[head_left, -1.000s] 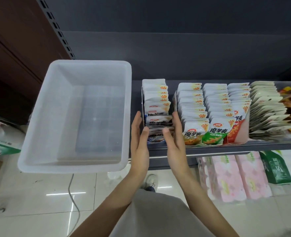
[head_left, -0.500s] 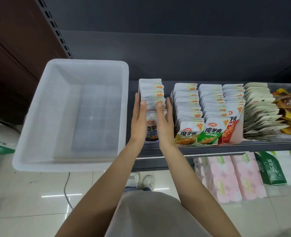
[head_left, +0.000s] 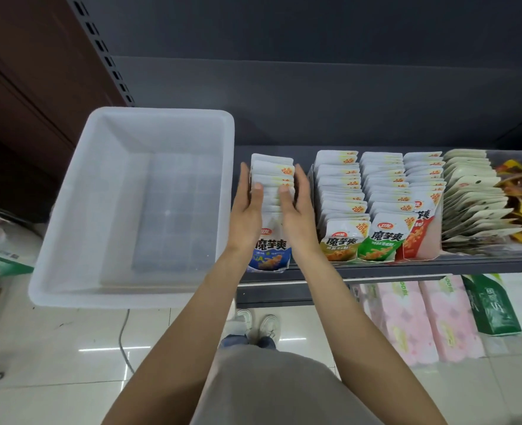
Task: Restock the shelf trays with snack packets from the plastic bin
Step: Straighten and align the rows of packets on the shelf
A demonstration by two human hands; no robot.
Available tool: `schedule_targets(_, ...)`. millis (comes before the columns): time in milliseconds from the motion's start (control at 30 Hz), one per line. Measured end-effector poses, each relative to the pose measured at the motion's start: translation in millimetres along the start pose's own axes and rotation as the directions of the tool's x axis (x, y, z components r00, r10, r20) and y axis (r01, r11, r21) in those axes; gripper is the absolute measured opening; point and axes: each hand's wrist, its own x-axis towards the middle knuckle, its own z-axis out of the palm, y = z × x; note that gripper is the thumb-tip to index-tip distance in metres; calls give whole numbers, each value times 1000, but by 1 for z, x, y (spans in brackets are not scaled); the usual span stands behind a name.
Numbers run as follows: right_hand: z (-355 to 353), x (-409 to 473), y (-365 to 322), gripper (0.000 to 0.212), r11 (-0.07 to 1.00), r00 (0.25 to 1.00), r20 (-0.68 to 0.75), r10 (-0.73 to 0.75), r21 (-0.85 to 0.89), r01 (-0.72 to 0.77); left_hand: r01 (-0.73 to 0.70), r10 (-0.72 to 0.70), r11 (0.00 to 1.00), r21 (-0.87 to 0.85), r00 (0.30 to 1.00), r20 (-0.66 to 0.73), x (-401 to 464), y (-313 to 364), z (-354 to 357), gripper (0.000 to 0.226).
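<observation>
Left hand [head_left: 249, 210] and right hand [head_left: 296, 210] flanking blue packet row [head_left: 272, 191] on shelf [head_left: 407, 266], palms facing, fingers straight along row sides, thumbs lying on packet tops. Row standing upright just right of bin [head_left: 69, 240]. More packet rows [head_left: 376, 204] sitting right of hands.

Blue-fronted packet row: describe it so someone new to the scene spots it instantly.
Find the translucent plastic bin at the left end of the dark shelf. The row directly right of it sits between the left hand and right hand. Its front packet is blue; neighbouring fronts are olive, green and red.
</observation>
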Motion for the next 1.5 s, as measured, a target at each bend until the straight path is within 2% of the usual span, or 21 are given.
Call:
schedule_targets(33,2,5,0,50,1000,999,-39,11,-20,-12,18,-17,1000,13,1000,-24,5,0,-1,50)
schedule_targets(167,13,17,5,42,983,984,-179,-17,-181,-16,-26,62,954,298,992,-112,25,-4,0,43)
schedule_targets(233,16,18,2,36,985,982,-184,-30,-171,-2,-16,55,956,293,991,-125,28,-3,1,38)
schedule_targets(333,12,15,-3,42,997,994,-105,-29,-68,22,-23,43,978,207,995,-91,23,2,2,31)
schedule_targets(433,8,21,-5,35,995,993,-107,-49,-89,39,46,-39,990,131,998,-54,24,9,3,29)
schedule_targets(533,11,38,-10,28,986,989,-142,-40,-165,16,69,-51,977,202,994,-94,36,13,5,22)
schedule_targets(733,20,60,-8,29,967,989,-131,64,-237,-93,104,-69,937,334,991,-114,56,15,12,37)
schedule_targets(867,16,60,-20,35,970,981,-107,161,-165,-177,206,-189,967,147,975,-117,56,14,10,46)
schedule_targets(967,9,37,-29,38,990,990,-33,141,9,-140,267,-267,964,-5,962,-65,45,21,1,46)
schedule_targets(1100,-5,0,-23,46,977,995,1,104,185,-102,195,-200,948,-250,980,5,15,32,-8,33)
schedule_targets(1233,-8,-10,-14,51,957,982,123,144,234,-169,193,-160,926,-325,979,125,-6,16,-9,38)
schedule_targets(1300,-6,-8,-13,63,955,973,170,158,223,-194,215,-169,918,-332,972,162,-9,15,-8,38)
schedule_targets(1367,-4,-7,-15,69,974,971,181,156,137,-182,217,-162,916,-337,970,184,-10,12,-7,44)
schedule_targets(1500,-7,-1,-22,51,995,989,119,84,-71,-76,182,-130,932,-313,975,179,-10,4,-10,78)
